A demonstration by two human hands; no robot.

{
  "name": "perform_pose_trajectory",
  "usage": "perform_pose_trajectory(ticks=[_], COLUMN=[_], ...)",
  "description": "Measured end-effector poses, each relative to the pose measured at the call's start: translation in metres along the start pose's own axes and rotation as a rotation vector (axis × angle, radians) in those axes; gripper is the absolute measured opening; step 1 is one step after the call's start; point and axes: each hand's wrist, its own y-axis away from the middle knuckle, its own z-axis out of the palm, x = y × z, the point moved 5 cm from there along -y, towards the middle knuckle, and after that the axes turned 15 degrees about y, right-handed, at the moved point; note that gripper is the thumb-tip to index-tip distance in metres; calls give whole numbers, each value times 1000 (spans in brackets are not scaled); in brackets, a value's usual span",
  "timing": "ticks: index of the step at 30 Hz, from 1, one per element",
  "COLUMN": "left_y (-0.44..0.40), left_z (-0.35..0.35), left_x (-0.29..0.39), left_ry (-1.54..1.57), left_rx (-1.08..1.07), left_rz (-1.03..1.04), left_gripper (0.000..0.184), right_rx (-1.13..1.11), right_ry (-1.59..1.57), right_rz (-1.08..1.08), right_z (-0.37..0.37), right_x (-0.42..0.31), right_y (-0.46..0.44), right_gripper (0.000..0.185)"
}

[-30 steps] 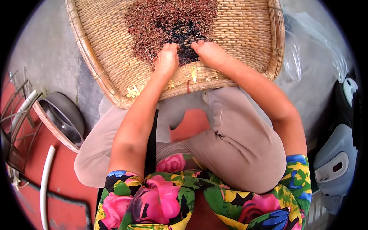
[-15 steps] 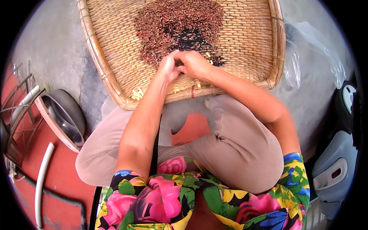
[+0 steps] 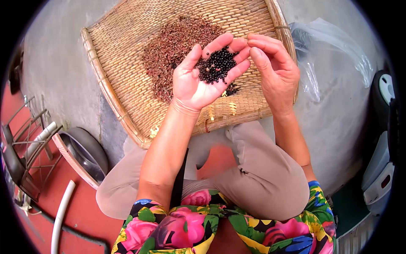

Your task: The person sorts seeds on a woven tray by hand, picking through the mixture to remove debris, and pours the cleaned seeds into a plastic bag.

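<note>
My left hand [image 3: 190, 84] is turned palm up above a woven bamboo tray [image 3: 122, 40], cupping a small heap of round black seeds [image 3: 216, 65]. A few reddish bits lie among the seeds. Beside its fingertips is my right hand [image 3: 277, 72], thumb and fingers drawn together in a pinch; whatever may be between them is too small to make out. On the tray, partly covered by the left hand, spreads a pile of reddish-brown husks [image 3: 167, 51]. More black seeds [image 3: 231, 89] show on the weave below the left hand.
Pale yellow scraps [image 3: 232, 108] lie near the tray's front edge. A clear plastic bag [image 3: 334, 46] rests on the floor to the right. To the left are a dark basin [image 3: 86, 152], a white pipe [image 3: 62, 216] and a metal rack [image 3: 31, 144].
My hands were together low over the tray. Now they are raised and apart, the left turned up with black seeds in its palm, the right moved to its right. The view has shifted.
</note>
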Motion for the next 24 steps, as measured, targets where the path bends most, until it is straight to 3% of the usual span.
perform_pose_trajectory(ticks=[2, 4, 12, 19, 24], left_y=[-10, -17, -27, -25, -27], left_z=[5, 6, 11, 6, 3], left_x=[-12, -15, -30, -28, -27], left_ry=[25, -63, -246, -163, -168], left_rx=[2, -21, 53, 18, 70], left_rz=[-5, 89, 194, 161, 199], left_gripper=[51, 53, 54, 53, 52], right_rx=[26, -27, -86, -29, -93], right_ry=[24, 261, 394, 277, 450], right_rz=[-72, -253, -245, -205, -250], right_z=[-10, -14, -14, -15, -9], right_x=[-15, -32, -31, -25, -38], right_y=[-8, -10, -9, -6, -10], right_gripper=[18, 23, 26, 22, 21])
